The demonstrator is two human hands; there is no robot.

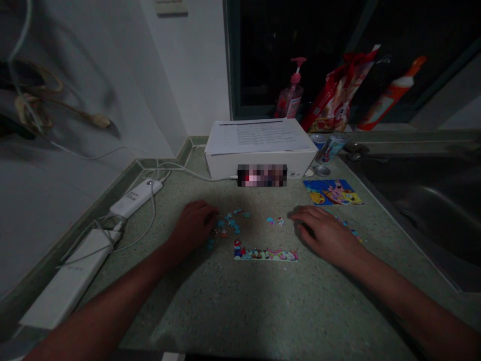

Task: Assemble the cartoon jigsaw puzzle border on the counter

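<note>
Piece-sorting seemed in hand, calling next for a matching fit, as the left hand (196,220), grip unclear, was beside small blue jigsaw pieces (236,227) and the right hand (319,228), thumb and fingers parted, near a multicoloured L-shaped puzzle strip (266,254) on the speckled grey-green table (278,311).

A white rectangular box (221,165) bears printed white paper (263,138); beyond it stand a pink-topped plastic pump bottle (290,99) and a glossy red packet (332,103), with an orange plastic bottle (385,108) farther right, near a grey metal sink (424,200)
</note>
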